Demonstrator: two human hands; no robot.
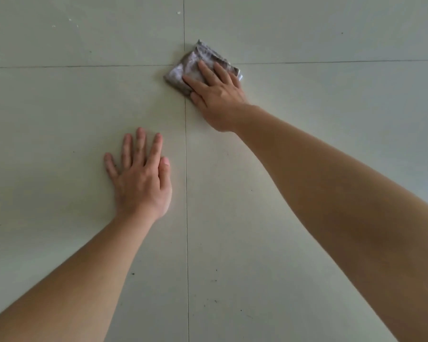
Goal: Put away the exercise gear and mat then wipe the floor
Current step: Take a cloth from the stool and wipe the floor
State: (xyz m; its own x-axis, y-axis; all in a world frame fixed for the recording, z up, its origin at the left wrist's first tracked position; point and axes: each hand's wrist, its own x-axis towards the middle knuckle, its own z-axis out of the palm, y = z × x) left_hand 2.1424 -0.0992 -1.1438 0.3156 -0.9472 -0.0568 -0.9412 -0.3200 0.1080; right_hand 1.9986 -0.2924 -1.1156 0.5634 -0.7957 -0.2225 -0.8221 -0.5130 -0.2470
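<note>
A folded grey cloth (190,65) lies on the pale tiled floor (59,107), right where four tiles meet. My right hand (215,95) presses flat on the cloth with straight fingers, covering its near right part. My left hand (141,176) rests flat on the floor, fingers spread, nearer to me and left of the long grout line. It holds nothing. No exercise gear or mat is in view.
Dark grout lines cross the floor, one running away from me (186,218) and one across (59,66). Small dark specks (215,280) dot the near tiles. A few white flecks (69,20) lie at the far left.
</note>
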